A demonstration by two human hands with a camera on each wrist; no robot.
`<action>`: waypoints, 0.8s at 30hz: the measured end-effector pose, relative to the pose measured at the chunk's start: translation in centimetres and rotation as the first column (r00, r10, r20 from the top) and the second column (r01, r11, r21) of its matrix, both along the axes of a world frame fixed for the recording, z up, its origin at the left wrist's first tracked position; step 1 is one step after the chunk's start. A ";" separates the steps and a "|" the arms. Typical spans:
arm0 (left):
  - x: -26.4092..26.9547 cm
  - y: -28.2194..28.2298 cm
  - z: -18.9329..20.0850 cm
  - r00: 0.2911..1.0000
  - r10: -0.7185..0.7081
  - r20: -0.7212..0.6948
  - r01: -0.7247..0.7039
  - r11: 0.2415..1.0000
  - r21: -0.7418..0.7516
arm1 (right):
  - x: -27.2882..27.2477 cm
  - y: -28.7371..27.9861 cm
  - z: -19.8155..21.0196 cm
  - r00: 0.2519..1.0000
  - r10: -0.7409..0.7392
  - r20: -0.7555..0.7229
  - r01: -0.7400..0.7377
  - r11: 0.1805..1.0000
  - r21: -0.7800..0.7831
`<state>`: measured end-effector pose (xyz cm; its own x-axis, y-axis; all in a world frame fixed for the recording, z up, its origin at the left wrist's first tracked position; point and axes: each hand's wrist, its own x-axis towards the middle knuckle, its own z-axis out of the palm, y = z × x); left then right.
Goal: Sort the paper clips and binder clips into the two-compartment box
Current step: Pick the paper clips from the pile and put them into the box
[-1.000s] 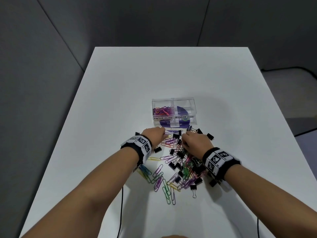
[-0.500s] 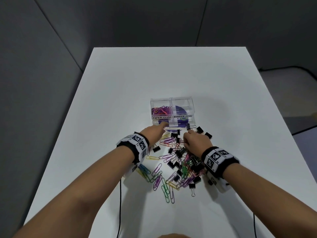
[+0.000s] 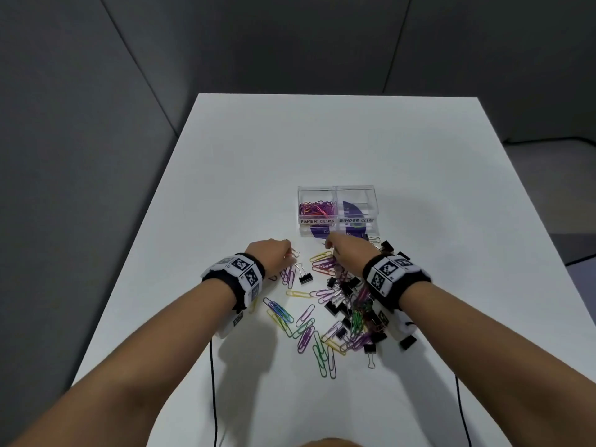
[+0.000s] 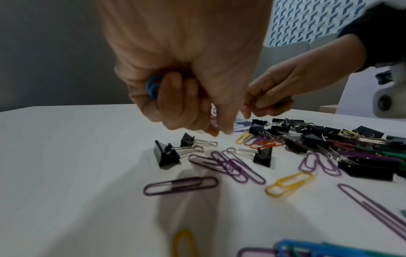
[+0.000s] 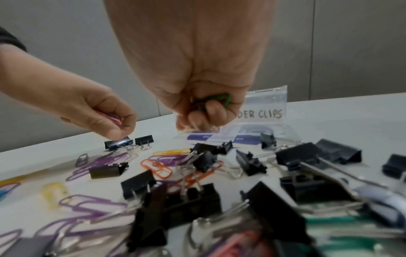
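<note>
A clear two-compartment box (image 3: 371,195) stands mid-table. Its left half, labelled PAPER CLIPS, holds a heap of pink and purple clips (image 3: 317,208). The right half, labelled BINDER CLIPS (image 5: 266,113), shows only a purple sheet beneath. In front lies a mixed pile of coloured paper clips (image 3: 306,330) and black binder clips (image 3: 348,285). My left hand (image 3: 288,253) hovers at the pile's far-left edge, fingers curled round paper clips, a blue one (image 4: 152,87) showing. My right hand (image 3: 330,246), just before the box, grips a green paper clip (image 5: 216,100).
The white table (image 3: 322,140) runs on beyond the box, with grey walls around it. Thin black cables (image 3: 211,366) (image 3: 461,408) trail from my wristbands towards me. A lone binder clip (image 3: 304,279) lies beside my left wrist.
My left hand has drawn back a little from the box front to the left. My right hand has reached forward and left, up to the box front.
</note>
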<state>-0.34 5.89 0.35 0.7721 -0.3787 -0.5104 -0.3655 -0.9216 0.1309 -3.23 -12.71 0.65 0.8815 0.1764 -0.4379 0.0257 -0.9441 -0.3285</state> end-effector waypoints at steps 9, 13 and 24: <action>-1.2 -1.3 -0.7 0.998 -0.053 -0.042 0.058 0.992 0.115 | -0.2 0.3 -1.1 0.994 0.100 -0.047 -0.104 0.990 -0.095; -1.3 -2.4 -0.9 0.996 -0.042 -0.083 0.049 0.996 0.080 | -0.5 -0.3 -1.2 0.994 0.107 -0.038 -0.111 0.986 -0.122; -0.4 -1.7 0.6 0.995 -0.092 -0.036 0.091 0.995 -0.038 | -1.0 -2.1 -0.7 0.995 -0.020 0.097 0.005 0.988 0.156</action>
